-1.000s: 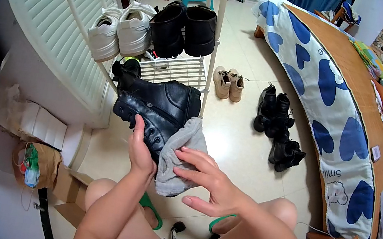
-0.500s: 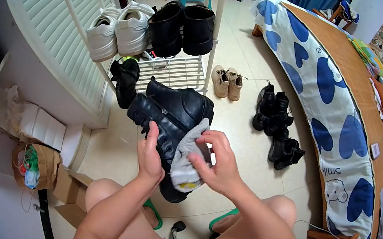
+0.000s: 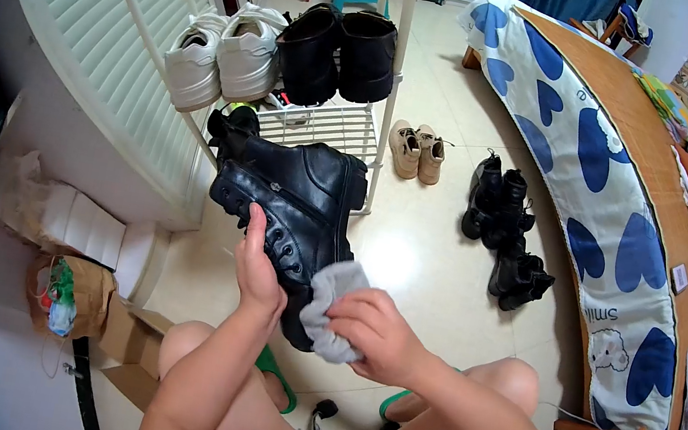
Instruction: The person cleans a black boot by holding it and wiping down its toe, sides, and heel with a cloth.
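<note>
A black lace-up boot [image 3: 284, 196] is held up over the floor in front of my knees, its side turned toward me and its toe pointing down. My left hand [image 3: 260, 276] is closed on the boot's lace side, thumb up along the eyelets; its other fingers are hidden behind the boot. A grey cloth [image 3: 334, 308], bunched up, is pinched in my right hand [image 3: 375, 332] and lies against the boot near the toe. The toe end is partly covered by the cloth.
A white shoe rack [image 3: 384, 131] beyond the boot carries white sneakers [image 3: 248, 56] and black shoes [image 3: 365, 56]. Beige boots [image 3: 417, 153] and black boots [image 3: 499, 204] stand on the floor. A bed [image 3: 620, 232] runs along the right; a paper bag [image 3: 89, 292] and cardboard box [image 3: 133, 353] are left.
The boot has turned more side-on, its sole now facing right. My right fingers have closed on the cloth, which is more bunched. The view has shifted slightly.
</note>
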`<state>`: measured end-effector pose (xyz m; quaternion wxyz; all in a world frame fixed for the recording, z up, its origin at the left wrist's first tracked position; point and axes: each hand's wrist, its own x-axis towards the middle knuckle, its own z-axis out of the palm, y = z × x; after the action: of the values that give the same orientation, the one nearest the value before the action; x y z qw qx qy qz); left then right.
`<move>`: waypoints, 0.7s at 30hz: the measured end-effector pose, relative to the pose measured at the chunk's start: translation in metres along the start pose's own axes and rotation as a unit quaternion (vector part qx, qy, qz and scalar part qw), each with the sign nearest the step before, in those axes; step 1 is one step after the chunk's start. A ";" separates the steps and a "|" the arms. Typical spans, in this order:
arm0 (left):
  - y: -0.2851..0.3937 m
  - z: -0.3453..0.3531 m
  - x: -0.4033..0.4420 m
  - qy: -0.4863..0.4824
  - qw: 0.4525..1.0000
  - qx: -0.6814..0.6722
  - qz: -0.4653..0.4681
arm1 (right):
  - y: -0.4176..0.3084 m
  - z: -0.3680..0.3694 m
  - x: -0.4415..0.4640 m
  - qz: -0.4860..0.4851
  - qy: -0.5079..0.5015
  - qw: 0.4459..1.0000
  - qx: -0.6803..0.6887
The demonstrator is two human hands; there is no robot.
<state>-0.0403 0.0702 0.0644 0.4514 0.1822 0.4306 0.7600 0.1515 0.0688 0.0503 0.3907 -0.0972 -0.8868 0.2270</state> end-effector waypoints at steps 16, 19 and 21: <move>-0.002 0.003 0.000 0.023 1.000 0.020 -0.001 | -0.002 -0.006 0.022 0.139 0.046 0.989 0.023; -0.004 0.008 -0.005 0.019 0.999 0.034 -0.018 | 0.020 -0.011 0.028 0.161 0.104 0.981 -0.020; -0.005 0.011 -0.006 0.012 0.999 0.029 -0.014 | 0.022 -0.011 0.028 0.183 0.111 0.976 -0.028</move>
<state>-0.0268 0.0714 0.0672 0.4513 0.1799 0.4608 0.7427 0.1407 0.1015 0.0645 0.4354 -0.2933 -0.8113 0.2575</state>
